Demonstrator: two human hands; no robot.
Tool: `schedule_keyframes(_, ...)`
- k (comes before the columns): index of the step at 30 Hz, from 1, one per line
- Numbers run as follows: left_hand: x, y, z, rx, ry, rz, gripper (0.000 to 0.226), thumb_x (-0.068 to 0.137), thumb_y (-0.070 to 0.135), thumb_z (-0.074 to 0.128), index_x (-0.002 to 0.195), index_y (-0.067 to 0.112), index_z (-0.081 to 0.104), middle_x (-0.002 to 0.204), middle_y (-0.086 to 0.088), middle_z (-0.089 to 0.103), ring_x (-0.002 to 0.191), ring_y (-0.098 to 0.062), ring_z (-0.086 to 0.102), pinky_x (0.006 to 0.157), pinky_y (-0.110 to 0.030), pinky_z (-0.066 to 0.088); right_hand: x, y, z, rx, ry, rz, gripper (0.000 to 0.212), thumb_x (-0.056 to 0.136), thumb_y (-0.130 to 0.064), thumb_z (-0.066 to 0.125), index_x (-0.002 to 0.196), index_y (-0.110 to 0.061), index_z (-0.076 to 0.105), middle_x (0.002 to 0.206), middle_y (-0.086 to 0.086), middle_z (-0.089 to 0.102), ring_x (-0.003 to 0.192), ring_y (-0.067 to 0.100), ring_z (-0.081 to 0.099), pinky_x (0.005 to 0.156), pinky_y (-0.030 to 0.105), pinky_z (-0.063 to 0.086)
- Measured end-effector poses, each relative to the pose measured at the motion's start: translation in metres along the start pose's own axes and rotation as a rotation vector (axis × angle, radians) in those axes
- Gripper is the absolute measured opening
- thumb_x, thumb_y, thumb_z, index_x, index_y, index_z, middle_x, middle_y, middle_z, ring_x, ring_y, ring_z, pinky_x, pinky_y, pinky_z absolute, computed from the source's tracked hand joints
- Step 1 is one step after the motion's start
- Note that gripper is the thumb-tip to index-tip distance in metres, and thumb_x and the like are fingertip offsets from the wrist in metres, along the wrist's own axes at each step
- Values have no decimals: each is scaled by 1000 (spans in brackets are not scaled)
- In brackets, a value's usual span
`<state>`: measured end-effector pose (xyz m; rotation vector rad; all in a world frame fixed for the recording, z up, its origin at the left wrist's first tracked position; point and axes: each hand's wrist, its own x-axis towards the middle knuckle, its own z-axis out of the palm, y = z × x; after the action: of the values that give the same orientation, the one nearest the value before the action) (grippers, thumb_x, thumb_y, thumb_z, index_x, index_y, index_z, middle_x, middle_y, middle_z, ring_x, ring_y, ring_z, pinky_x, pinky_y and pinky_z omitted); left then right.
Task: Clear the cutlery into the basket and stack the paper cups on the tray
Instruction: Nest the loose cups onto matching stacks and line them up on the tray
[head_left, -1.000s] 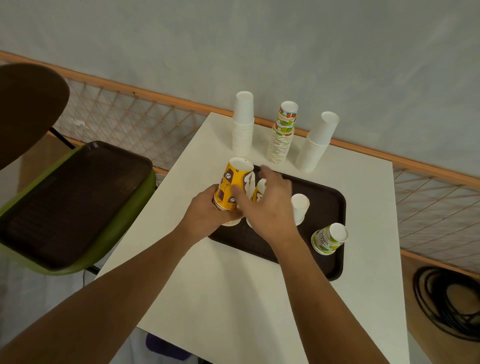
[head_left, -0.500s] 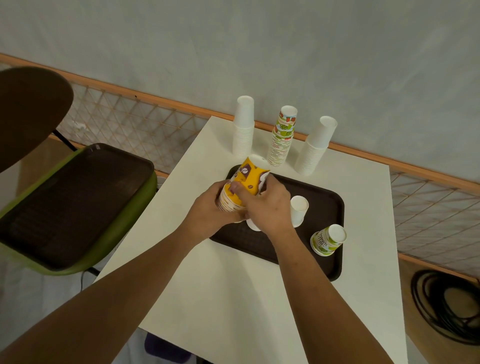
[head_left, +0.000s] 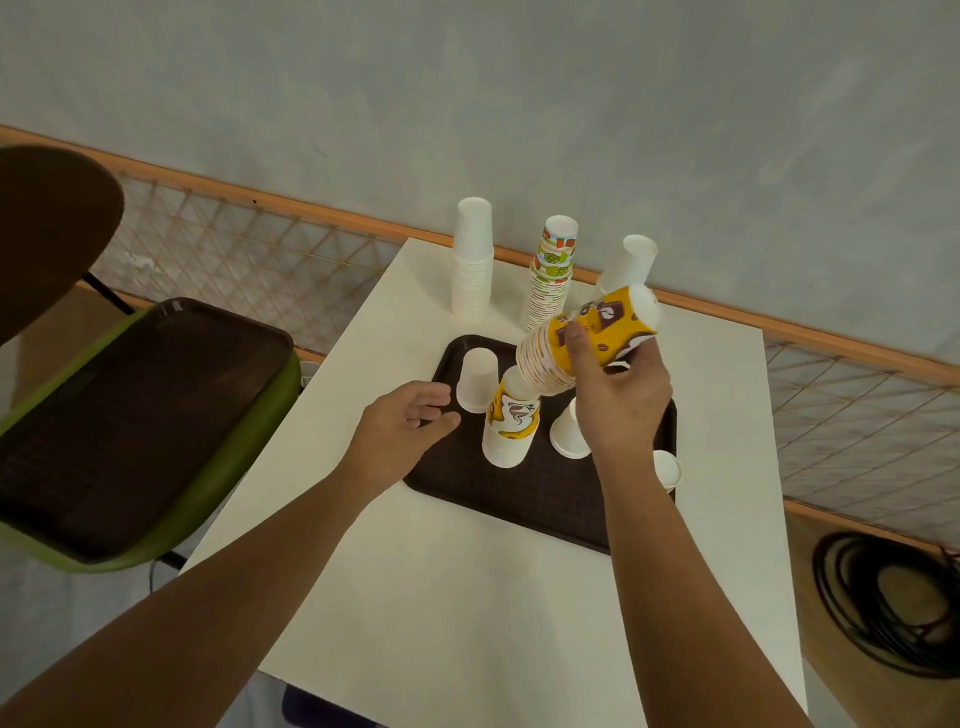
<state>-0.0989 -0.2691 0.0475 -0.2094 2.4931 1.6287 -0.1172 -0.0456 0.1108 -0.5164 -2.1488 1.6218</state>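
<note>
Currently, stack position: I see the nested stack of yellow printed paper cups (head_left: 597, 338) tilted above the dark brown plastic tray (head_left: 519, 504).
Right hand (head_left: 618, 410): fingers wrapped round that stack.
Left hand (head_left: 405, 428): relaxed, loosely spread, holding nothing, just beside an upturned white paper cup (head_left: 477, 382) on the tray.

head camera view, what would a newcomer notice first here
The right hand grips a tilted stack of yellow printed paper cups above the dark brown plastic tray in the middle of the white table. The left hand is open at the tray's left edge, beside upturned single cups. Three tall cup stacks stand along the table's far edge by the wall.
</note>
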Motion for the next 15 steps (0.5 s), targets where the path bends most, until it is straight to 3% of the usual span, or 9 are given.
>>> schedule_keyframes(5,11,12,-4,26,99,16,30,92,33,73,122,27,68,120,14,69,109,-7,65,96,-23,50,-5,22,19,-295,-179,-190,57,77,-65,70,118,-28,57,107,-8,57,104,13,60,88,31,54)
schedule_keyframes(10,29,29,-9,25,124,70,26,93,33,72,118,27,70,117,17,68,105,-4,65,82,-10,43,-13,51,39,-436,-300,-184,64,78,-54,78,128,-21,56,123,-2,62,118,16,52,99,34,46)
schedule_keyframes(15,55,50,-13,31,180,144,12,89,32,77,98,26,74,104,17,73,95,-6,69,84,-19,50,-12,67,44,-469,-302,-95,68,79,-57,76,134,-26,50,130,-6,59,122,14,49,105,42,46)
